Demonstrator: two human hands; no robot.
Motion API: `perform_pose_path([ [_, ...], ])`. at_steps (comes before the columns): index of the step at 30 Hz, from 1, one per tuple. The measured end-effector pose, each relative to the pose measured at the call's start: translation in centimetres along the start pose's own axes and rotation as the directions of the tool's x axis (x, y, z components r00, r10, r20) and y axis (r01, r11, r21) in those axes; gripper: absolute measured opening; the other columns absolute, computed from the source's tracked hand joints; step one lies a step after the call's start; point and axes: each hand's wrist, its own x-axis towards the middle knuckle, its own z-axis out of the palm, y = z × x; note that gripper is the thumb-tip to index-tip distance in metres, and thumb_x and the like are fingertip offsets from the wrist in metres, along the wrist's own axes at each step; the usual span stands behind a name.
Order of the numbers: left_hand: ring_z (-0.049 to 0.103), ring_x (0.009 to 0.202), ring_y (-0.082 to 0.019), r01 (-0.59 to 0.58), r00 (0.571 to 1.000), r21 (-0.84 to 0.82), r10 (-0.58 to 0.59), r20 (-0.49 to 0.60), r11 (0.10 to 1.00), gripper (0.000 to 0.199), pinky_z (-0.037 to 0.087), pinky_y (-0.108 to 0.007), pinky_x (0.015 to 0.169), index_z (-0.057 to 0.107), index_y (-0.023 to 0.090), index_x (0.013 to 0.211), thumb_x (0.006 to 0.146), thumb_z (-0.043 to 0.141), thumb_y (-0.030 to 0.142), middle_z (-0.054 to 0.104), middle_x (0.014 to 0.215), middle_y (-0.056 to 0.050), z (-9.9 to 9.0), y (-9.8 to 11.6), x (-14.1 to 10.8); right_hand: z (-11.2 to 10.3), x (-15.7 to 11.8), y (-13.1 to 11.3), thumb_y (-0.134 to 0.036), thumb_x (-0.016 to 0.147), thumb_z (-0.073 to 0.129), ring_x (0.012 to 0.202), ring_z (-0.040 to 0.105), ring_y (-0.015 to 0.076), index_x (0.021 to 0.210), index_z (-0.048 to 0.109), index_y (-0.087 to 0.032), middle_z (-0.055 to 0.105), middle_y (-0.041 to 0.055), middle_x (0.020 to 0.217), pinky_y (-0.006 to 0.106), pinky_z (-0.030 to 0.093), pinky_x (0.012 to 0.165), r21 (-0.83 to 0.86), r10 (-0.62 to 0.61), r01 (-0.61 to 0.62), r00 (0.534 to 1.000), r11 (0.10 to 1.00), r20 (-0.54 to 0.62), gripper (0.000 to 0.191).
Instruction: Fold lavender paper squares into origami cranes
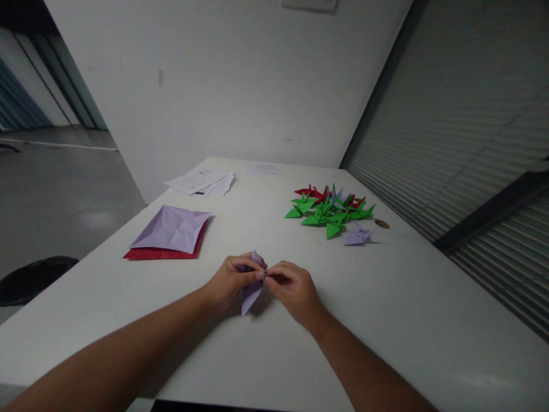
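Just above the white table, near its middle, my left hand [234,279] is closed around a folded lavender paper crane [251,296]. One pointed wing of it hangs down below the fingers, and another tip shows above them. My right hand [295,289] meets the left at the crane's right side, thumb and forefinger pinched on a small end of the paper. The pinched end is mostly hidden by the fingertips. To the right lies a finished-looking lavender crane [359,235], apart from both hands.
A pile of green cranes [328,213] and red cranes [315,194] lies at the back right, by a round brown spot [382,224]. Creased lavender sheets [169,229] rest on red paper [163,254] at left. Printed papers [201,182] lie behind. Blinds [463,126] border the right.
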Motion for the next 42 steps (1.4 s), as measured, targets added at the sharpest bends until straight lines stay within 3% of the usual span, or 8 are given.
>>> perform_pose_path([
  [6,0.063,0.082,-0.017,0.036,0.998,-0.050,-0.039,-0.042,0.998,0.012,0.050,-0.030,0.076,0.080,0.016,0.075,0.069,0.089,0.021,0.067,0.088,-0.007,0.22,-0.28,0.01,0.00,-0.04,-0.19,-0.026,0.089,0.067,0.067,0.060,0.0174,0.084,0.072,-0.022,0.065,0.0034,0.076,0.029,0.046,0.060,-0.077,-0.036,0.036,0.999,0.996,-0.009,0.008],
  [25,0.062,0.078,-0.015,0.106,0.986,-0.155,-0.124,-0.112,0.982,0.016,0.046,-0.028,0.072,0.080,0.015,0.071,0.062,0.092,0.021,0.068,0.086,-0.005,0.28,-0.05,0.22,0.00,0.03,0.22,-0.026,0.085,0.069,0.065,0.060,0.0173,0.077,0.070,-0.021,0.068,0.0027,0.073,0.028,0.046,0.060,-0.054,0.078,-0.079,0.997,0.995,-0.022,0.009],
  [42,0.061,0.071,-0.012,0.109,0.985,-0.132,-0.125,-0.118,0.985,0.021,0.045,-0.025,0.068,0.077,0.013,0.070,0.062,0.093,0.024,0.066,0.078,-0.003,0.56,0.12,0.09,-0.12,0.17,-0.49,-0.021,0.087,0.065,0.064,0.057,0.0157,0.072,0.066,-0.020,0.062,0.0007,0.068,0.028,0.042,0.061,-0.113,-0.004,0.002,1.000,0.994,-0.011,0.015],
])
